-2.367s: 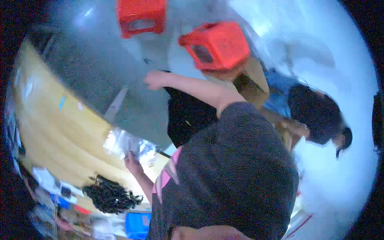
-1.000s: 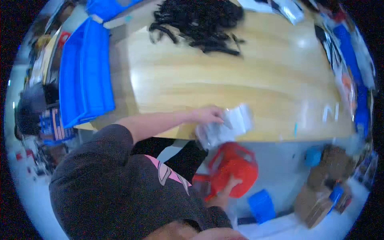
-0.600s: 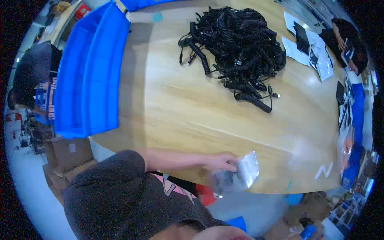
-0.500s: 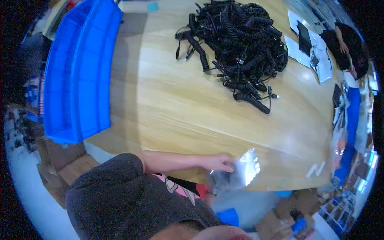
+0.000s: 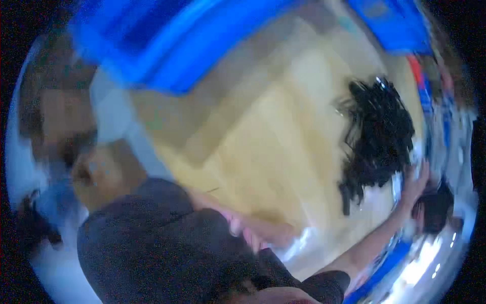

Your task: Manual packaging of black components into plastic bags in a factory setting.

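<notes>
The whole view is smeared by motion. Low in the middle, my left hand is closed on a shiny silver bag near the table's front edge. My right arm stretches far out to the right, and my right hand is beside the near right end of a large heap of black coiled cables. The fingers of that hand are too blurred to read, and whether it touches anything cannot be made out.
A large blue bin stands on the far left of the wooden table. Another blue bin is at the back right. Cardboard boxes sit beyond the table's left edge. A dark shape lies past the right hand.
My view has swung round, so the cables now appear farther right and the blue bin nearer the top. My right arm has come into view, reaching out; the left hand keeps the silver bag.
</notes>
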`<state>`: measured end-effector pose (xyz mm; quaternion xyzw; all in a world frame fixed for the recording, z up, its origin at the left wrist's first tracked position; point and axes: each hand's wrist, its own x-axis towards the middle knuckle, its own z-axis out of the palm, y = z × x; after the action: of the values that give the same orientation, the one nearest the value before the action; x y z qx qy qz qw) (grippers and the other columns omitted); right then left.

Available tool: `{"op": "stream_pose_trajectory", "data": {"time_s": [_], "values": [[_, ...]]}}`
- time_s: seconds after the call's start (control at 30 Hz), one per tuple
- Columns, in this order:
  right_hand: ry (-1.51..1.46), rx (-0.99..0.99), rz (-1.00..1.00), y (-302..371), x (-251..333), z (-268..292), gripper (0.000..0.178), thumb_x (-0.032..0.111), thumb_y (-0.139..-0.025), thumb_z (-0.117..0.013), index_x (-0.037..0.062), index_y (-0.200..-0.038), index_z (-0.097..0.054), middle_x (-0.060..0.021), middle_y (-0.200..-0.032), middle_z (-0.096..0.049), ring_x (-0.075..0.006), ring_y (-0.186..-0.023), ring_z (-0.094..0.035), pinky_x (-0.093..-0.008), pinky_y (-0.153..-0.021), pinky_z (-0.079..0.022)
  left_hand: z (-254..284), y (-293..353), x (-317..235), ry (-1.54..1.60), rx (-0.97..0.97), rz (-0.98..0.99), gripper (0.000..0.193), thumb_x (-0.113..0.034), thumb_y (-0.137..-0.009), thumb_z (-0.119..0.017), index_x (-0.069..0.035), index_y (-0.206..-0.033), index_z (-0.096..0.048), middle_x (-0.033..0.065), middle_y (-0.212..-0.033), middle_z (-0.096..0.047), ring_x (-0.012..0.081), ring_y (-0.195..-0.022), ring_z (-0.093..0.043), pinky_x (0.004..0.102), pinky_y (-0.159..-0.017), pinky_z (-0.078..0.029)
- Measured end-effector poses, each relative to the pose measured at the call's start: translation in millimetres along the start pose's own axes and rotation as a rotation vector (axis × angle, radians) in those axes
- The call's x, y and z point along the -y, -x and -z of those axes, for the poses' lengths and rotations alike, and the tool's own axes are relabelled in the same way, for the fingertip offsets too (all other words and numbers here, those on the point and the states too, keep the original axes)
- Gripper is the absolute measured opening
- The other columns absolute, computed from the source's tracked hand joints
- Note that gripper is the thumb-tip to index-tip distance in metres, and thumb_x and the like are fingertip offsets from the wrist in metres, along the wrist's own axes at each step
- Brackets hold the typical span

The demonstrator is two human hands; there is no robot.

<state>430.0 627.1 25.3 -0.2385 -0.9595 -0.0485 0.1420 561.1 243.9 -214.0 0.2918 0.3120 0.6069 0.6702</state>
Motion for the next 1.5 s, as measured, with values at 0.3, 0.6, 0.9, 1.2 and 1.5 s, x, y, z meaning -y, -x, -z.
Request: {"op": "stream_pose_trajectory", "data": {"time_s": [0.3,0.6,0.9,1.2,1.5], "values": [[0.109,0.314,0.168,-98.7,-134.8,-147.7,0.065,0.053,-0.095,-0.053,-0.0006,-0.13,-0.059,-0.0237,-0.132,-0.059,-0.0388,-0.123,-0.053,-0.0428,-0.109,-0.038,35.7,-19.6,-0.2,-0.302,-0.398,-0.313,0.038,-0.023,-0.08,-0.073,-0.004,-0.111,-0.067,0.0106,-0.098,-0.071,0.0189,-0.09,-0.064,0.036,-0.08,-0.052],[-0.208,0.126,0.115,33.1,-28.2,-103.5,0.059,0.049,-0.095,-0.055,-0.0011,-0.126,-0.061,-0.0233,-0.125,-0.062,-0.0391,-0.118,-0.057,-0.0432,-0.103,-0.042,60.4,43.6,-61.3,-0.575,-0.592,-0.465,0.047,-0.029,-0.072,-0.077,-0.007,-0.113,-0.069,0.0117,-0.102,-0.072,0.0208,-0.094,-0.066,0.0374,-0.082,-0.052],[-0.54,0.258,-0.091,169.2,16.5,-72.4,0.067,0.053,-0.086,-0.061,0.0008,-0.128,-0.057,-0.0258,-0.119,-0.065,-0.0393,-0.115,-0.061,-0.0412,-0.098,-0.044,-12.8,134.1,-172.0,-0.585,-0.646,-0.401,0.065,-0.014,-0.081,-0.07,-0.001,-0.14,-0.047,0.0109,-0.113,-0.068,0.0196,-0.095,-0.067,0.0319,-0.085,-0.055],[-0.138,0.118,0.03,243.5,11.4,-32.1,0.083,0.049,-0.08,-0.072,0.0052,-0.144,-0.042,-0.0234,-0.153,-0.034,-0.037,-0.138,-0.04,-0.0429,-0.113,-0.034,52.7,99.1,-114.1,-1.34,-1.129,-0.387,0.056,-0.014,-0.08,-0.065,0.001,-0.132,-0.052,0.0183,-0.107,-0.068,0.0331,-0.093,-0.069,0.0395,-0.084,-0.056],[-1.209,-0.277,0.69,325.7,142.6,315.6,0.051,0.033,-0.099,-0.054,0.002,-0.139,-0.049,-0.0163,-0.143,-0.048,-0.0272,-0.128,-0.05,-0.0371,-0.112,-0.034,28.3,111.7,-114.0,-1.399,-1.085,-0.427,0.039,-0.028,-0.083,-0.07,-0.007,-0.115,-0.064,0.0186,-0.117,-0.062,0.0372,-0.104,-0.062,0.0442,-0.09,-0.05]]}}
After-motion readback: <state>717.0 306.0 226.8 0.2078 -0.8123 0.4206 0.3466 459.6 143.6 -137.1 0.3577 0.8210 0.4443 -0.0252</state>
